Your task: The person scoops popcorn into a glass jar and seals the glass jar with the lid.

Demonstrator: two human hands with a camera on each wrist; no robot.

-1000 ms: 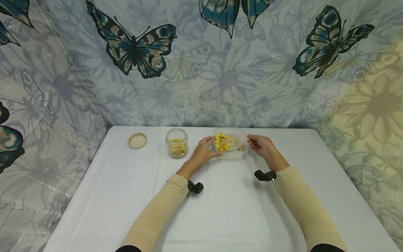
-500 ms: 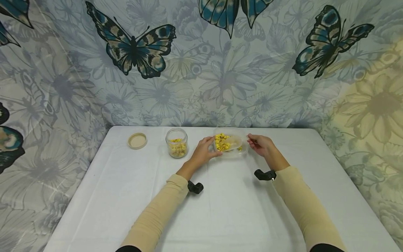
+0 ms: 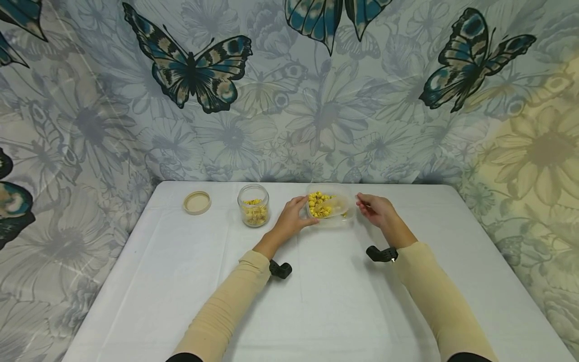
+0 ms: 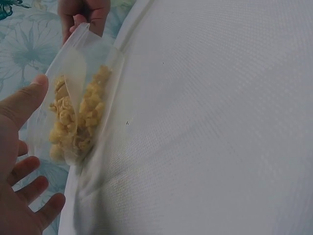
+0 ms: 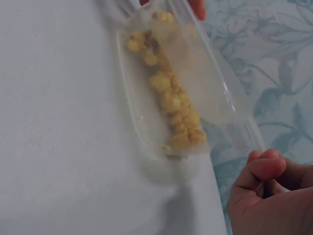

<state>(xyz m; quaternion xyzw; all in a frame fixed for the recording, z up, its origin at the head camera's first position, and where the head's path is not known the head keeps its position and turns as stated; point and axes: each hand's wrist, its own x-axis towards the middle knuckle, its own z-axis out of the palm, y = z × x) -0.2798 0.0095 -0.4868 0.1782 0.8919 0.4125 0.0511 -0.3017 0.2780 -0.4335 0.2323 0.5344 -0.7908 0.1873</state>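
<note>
A clear plastic container (image 3: pixel 329 224) with yellow popcorn (image 3: pixel 319 207) in it stands near the table's far edge. My left hand (image 3: pixel 289 220) grips its left end, thumb on the near side and fingers on the far side. In the left wrist view the thumb lies against the rim and the other fingers are spread. My right hand (image 3: pixel 377 210) pinches the narrow handle end of a translucent scoop (image 3: pixel 338 203), whose broad part lies tilted inside the container. The right wrist view shows the popcorn heaped along the scoop (image 5: pixel 205 93), partly seen through the plastic.
Left of the container stands an uncovered glass jar (image 3: pixel 245 211) partly filled with popcorn. A round cream-rimmed lid (image 3: pixel 197 203) lies farther left. White cloth covers the table (image 3: pixel 325 296), and a patterned butterfly backdrop (image 3: pixel 325 120) hangs right behind its far edge.
The scoop has shifted slightly within the container, and my right hand has moved a touch to the right with it. My left hand stays at the container's left end.
</note>
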